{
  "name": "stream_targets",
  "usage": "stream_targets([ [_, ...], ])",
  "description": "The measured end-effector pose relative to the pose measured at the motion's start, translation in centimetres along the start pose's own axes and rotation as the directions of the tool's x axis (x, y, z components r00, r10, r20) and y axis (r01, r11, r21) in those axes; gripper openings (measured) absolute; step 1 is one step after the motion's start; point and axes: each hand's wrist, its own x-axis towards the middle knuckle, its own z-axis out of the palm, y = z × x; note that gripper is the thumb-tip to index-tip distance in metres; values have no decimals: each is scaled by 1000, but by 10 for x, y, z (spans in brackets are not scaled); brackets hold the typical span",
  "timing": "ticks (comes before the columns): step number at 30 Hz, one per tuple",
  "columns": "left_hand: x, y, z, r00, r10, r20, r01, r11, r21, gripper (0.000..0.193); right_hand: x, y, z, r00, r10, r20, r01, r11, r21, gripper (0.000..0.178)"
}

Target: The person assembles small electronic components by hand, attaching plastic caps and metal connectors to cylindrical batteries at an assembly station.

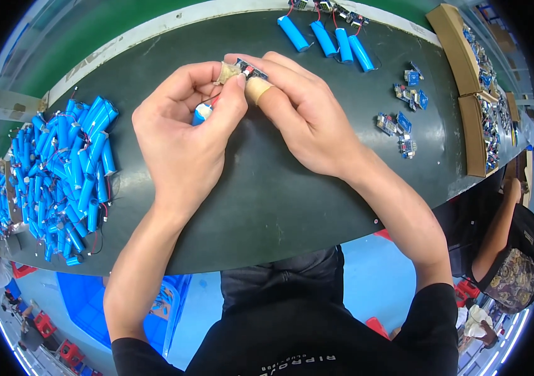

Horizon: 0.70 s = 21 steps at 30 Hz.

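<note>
My left hand (179, 128) is closed round a blue cylindrical battery (201, 113), most of it hidden by the palm, and its thumb and forefinger pinch a small white connector at the battery's leads. Opposite it, my right hand (311, 116) grips a small circuit board (255, 71) between thumb and fingers. Board and connector meet at the fingertips; whether the plug is seated I cannot tell. Tan finger covers (257, 89) wrap some of the fingertips. Both hands are above the middle of the dark green work table (267, 188).
A large heap of blue batteries (69, 169) with wires lies on the left. Several batteries wired to boards (323, 39) rest at the far side. Loose circuit boards (407, 145) lie right, beside cardboard boxes (470, 135) of boards. A blue bin (85, 307) stands below; another person (508, 238) sits right.
</note>
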Motion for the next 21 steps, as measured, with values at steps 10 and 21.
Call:
stream_targets([
  [10,-1,-7,-1,999,17,40,-18,999,44,17,-1,0,0,1000,-2,13,3,994,-105,28],
  [21,-2,-5,-4,998,-48,31,47,999,7,15,-1,-2,4,999,-43,-10,40,978,-207,24],
])
